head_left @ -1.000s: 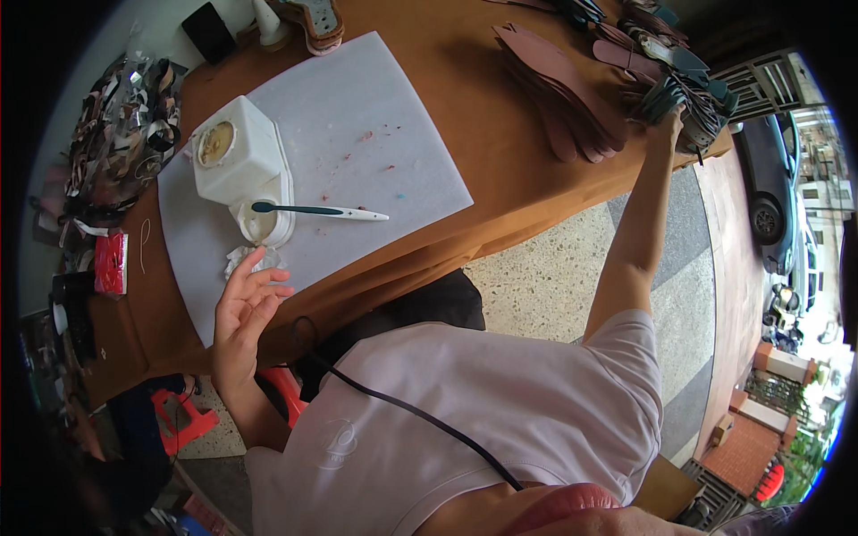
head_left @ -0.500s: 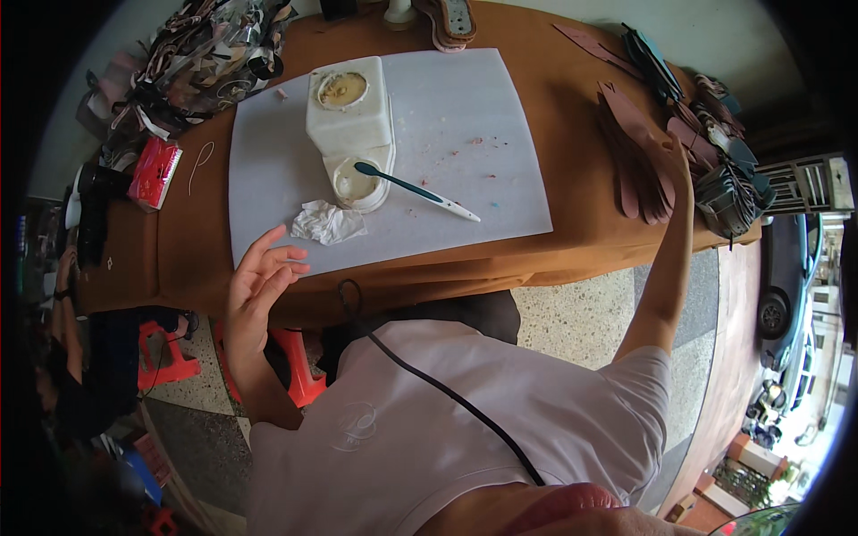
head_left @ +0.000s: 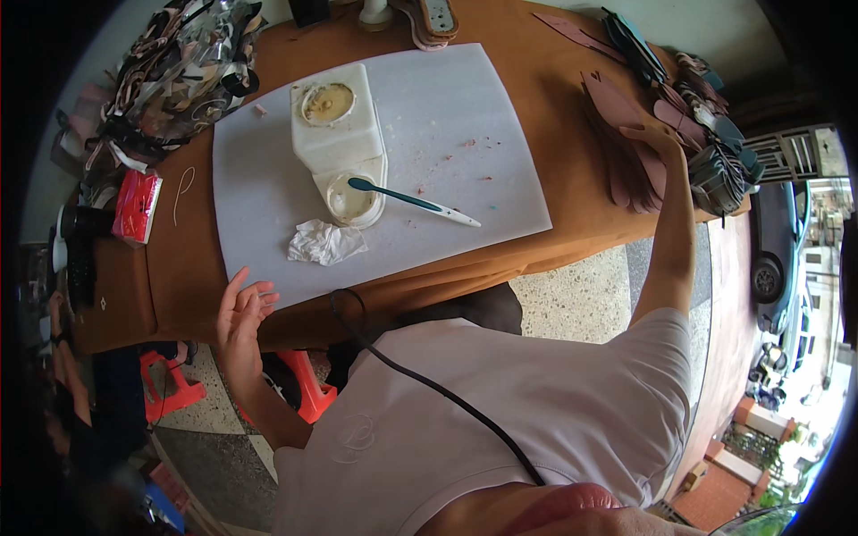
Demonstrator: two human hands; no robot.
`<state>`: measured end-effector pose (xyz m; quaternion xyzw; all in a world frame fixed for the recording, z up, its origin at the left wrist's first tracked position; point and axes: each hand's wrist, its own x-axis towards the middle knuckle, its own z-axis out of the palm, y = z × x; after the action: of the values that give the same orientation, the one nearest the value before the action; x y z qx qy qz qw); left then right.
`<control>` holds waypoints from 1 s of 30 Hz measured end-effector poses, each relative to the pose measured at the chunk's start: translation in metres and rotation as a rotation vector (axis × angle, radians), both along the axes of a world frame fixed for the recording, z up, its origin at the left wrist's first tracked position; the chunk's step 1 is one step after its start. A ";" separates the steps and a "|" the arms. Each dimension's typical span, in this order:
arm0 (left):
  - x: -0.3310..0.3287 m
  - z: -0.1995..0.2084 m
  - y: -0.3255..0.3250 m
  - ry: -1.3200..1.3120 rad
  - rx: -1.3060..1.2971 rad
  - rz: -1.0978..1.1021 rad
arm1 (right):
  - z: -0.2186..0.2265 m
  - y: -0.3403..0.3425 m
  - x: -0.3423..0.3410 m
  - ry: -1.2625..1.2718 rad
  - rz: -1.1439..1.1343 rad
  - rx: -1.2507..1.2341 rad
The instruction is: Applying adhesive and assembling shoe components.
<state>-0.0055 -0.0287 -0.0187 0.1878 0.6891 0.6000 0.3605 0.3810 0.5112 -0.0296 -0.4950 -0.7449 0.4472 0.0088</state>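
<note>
My right hand (head_left: pixel 660 141) reaches across the right side of the table, over a fanned stack of dusty-pink, sole-shaped pieces (head_left: pixel 617 107). Its thumb stretches out over them and its fingers are spread; whether it grips one does not show. Low at the white board's (head_left: pixel 483 125) near-left corner, my left hand (head_left: pixel 243 313) hovers with fingers apart and nothing in it. On that board stands a white plastic glue pot (head_left: pixel 335 134) with a yellowish round top opening and a lower cup. A teal-and-white brush (head_left: pixel 416 201) rests on the cup rim, its white end on the board, near a crumpled tissue (head_left: pixel 326 243).
Bundles of pink and dark strap-like pieces (head_left: pixel 706 134) lie at the right edge, with dark teal pieces (head_left: pixel 635 45) behind. A tangled heap of straps (head_left: pixel 179 80) fills the far left, beside a red tissue pack (head_left: pixel 137 207). Red stools (head_left: pixel 304 384) stand below.
My left hand has moved down and slightly left, away from the tissue. The view has shifted a little. My right hand stays around the pink stack, its thumb now stretched further out.
</note>
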 end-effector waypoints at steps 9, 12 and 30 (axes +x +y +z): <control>-0.018 -0.012 0.013 0.005 -0.008 -0.058 | 0.010 -0.043 -0.014 -0.021 -0.115 -0.099; -0.018 -0.014 0.013 0.005 0.027 -0.073 | 0.000 -0.028 -0.009 -0.216 -0.176 -0.067; -0.036 -0.072 -0.016 0.175 0.056 0.343 | 0.007 -0.060 -0.049 -0.407 -0.086 0.469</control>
<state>-0.0417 -0.0447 -0.0910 0.1290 0.7226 0.6531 0.1862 0.3315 0.4517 -0.0225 -0.5901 -0.7924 0.1542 -0.0077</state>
